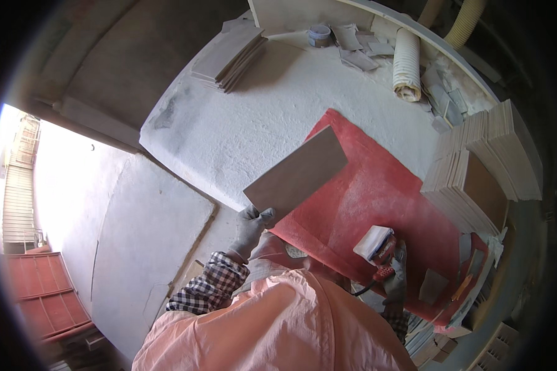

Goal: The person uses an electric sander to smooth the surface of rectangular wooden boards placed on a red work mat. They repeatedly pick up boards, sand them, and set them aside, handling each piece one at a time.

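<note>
My left hand [253,227], in a grey glove, grips the near corner of a flat grey-brown rectangular panel [301,171]. The panel's far end lies over a red cloth [352,204] on the dusty bench; whether it touches the cloth I cannot tell. My right hand [397,266], also gloved, holds a red electric sheet sander [384,255] by its body. Its pale sanding pad [372,242] is turned upward and sideways, apart from the panel. A dark cord [364,291] runs from the sander towards my body.
The white, dust-covered bench [241,120] carries a stack of thin panels [229,55] at the far left. At the back are a small tub [319,36], scrap pieces [359,46] and a ribbed hose [406,65]. Tall panel stacks [464,185] stand right, near a yellow-handled tool [462,287].
</note>
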Demonstrator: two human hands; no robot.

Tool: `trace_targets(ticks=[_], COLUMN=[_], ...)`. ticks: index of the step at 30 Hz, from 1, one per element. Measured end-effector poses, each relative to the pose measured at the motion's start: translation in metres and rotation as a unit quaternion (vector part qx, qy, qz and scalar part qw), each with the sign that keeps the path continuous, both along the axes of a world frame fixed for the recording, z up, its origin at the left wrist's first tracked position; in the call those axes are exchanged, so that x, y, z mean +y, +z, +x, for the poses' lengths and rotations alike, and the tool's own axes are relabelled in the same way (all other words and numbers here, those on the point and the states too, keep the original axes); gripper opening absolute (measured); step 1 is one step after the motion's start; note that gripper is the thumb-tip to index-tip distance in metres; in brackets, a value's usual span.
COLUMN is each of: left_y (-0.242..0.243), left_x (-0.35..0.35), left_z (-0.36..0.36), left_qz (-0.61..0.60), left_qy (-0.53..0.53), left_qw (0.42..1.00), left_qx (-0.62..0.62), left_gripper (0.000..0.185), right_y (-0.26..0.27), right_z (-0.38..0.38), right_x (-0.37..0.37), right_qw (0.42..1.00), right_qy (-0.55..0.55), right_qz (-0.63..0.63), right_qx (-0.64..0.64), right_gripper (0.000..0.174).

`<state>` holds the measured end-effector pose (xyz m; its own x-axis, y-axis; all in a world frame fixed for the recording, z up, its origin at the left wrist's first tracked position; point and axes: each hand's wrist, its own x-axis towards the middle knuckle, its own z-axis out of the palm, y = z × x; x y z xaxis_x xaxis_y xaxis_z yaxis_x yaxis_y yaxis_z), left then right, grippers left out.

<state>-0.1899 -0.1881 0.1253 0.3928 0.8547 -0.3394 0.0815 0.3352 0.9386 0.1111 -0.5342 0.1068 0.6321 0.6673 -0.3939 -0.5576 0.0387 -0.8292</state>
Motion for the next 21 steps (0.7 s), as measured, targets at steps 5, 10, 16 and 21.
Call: trace_targets(ticks=[5, 10, 16, 21], left_y=[0.052, 0.067, 0.047, 0.036], left_x=[0.212, 0.411, 0.479, 0.489], left_z=[0.017, 0.034, 0.044, 0.01], left_qz=[0.033, -0.021, -0.095, -0.046], left_qy=[0.017, 0.031, 0.034, -0.041], left_qw=[0.99, 0.987, 0.985, 0.998], left_qx=[-0.138, -0.157, -0.142, -0.02], left_gripper=[0.031, 0.028, 0.027, 0.056], right_y=[-0.003, -0.023, -0.029, -0.016], right_z=[-0.006, -0.007, -0.014, -0.019], right_x=[0.006, -0.007, -0.015, 0.004], right_qw=[0.998, 0.99, 0.99, 0.99], right_qy=[-0.042, -0.112, -0.13, -0.14], right_qz=[-0.021, -0.044, -0.027, 0.005], right_qx=[-0.031, 0.073, 0.051, 0.021], right_gripper=[0.075, 0.063, 0.07, 0.077])
